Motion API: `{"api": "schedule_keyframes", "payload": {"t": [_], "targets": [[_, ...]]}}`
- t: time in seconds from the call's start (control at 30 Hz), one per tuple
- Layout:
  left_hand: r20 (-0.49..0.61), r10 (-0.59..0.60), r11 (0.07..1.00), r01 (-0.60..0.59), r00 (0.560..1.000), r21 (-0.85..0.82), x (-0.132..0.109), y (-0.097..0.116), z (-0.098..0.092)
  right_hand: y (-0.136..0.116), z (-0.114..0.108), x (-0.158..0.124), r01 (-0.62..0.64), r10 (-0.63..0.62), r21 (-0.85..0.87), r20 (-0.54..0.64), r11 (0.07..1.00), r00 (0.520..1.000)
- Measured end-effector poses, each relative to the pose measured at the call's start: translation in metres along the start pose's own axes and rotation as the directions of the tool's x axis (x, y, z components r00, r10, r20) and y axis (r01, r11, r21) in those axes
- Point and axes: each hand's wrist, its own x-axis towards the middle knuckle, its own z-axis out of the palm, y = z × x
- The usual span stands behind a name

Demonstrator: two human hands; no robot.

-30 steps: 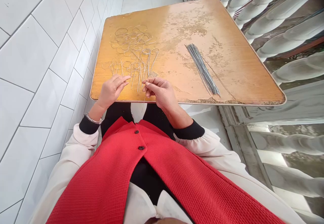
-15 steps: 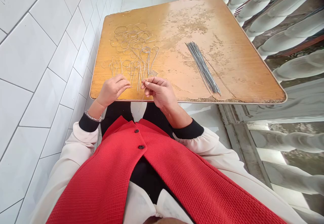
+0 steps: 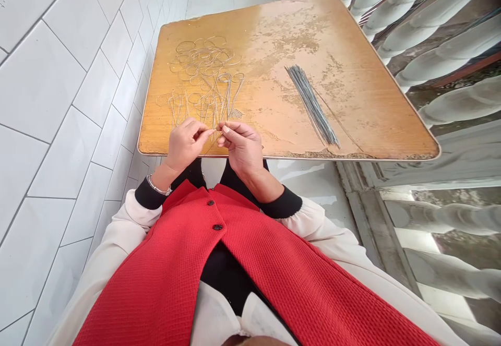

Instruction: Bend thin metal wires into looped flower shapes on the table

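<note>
Left hand (image 3: 187,140) and right hand (image 3: 243,145), seen in the head view, meet near the close edge of a worn wooden table (image 3: 270,121). The right hand is closed, thumb against forefinger, gripping a thin wire (image 3: 212,146) that slants down and to the left from its fingertips. The left hand is closed in a pinch, its tips just beside those of the right; whether they grip the same wire is too small to tell. The held wire thus lies at the fingertips, between the two hands.

Directly beyond the fingertips lie wires with looped ends (image 3: 229,95), their straight legs pointing toward the hands. A smaller group of similar wires (image 3: 179,107) lies just beyond the left hand. Farther off, a tangle of curled wires (image 3: 207,59) overlaps the looped ones. Well apart, to the right of the right hand, a bundle of straight grey wires (image 3: 313,105) lies obliquely, with a single wire (image 3: 338,119) stretched beside it.

The person wears a red vest (image 3: 176,262) and, at the left wrist, a bracelet (image 3: 158,187). A white tiled wall (image 3: 58,100) stands to the left; a pale balustrade (image 3: 410,38) stands to the right.
</note>
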Motion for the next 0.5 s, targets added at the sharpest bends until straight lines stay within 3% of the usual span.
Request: {"api": "schedule_keyframes", "payload": {"t": [0.2, 0.5], "targets": [[-0.017, 0.005, 1.000, -0.005, 1.000, -0.010, -0.0004, 0.0013, -0.0013, -0.0013, -0.0020, 0.0026, -0.035, 0.034, -0.060, -0.004, 0.998, 0.999], [0.041, 0.019, 1.000, -0.019, 0.999, -0.010, -0.0009, 0.0023, -0.0028, -0.0003, -0.0011, 0.0051, -0.034, 0.035, -0.034, 0.010, 0.999, 0.999]]}}
